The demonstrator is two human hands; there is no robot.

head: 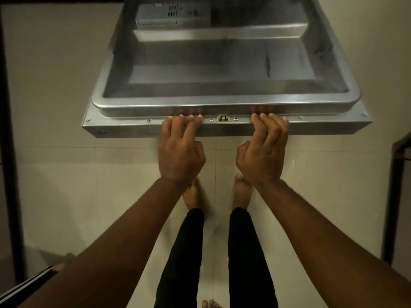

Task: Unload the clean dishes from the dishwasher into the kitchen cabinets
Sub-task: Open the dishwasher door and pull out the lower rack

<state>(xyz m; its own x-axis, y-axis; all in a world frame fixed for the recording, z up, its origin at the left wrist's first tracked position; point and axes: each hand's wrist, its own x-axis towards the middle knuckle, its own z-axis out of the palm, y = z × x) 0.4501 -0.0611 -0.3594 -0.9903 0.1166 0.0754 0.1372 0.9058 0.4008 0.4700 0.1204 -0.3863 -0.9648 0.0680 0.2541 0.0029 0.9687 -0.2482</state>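
Observation:
The steel dishwasher door (224,70) hangs open in front of me, its inner face up and nearly level. My left hand (180,150) grips the door's front edge left of the latch (222,118), fingers curled over the top and thumb below. My right hand (262,152) grips the same edge right of the latch in the same way. The detergent compartment (171,15) sits at the far end of the door. No dishes or racks are in view.
Pale floor tiles (66,174) spread under the door, and my bare feet (241,192) stand just behind its edge. A dark vertical frame (11,152) runs along the left. A dark cabinet edge (398,185) stands at the right.

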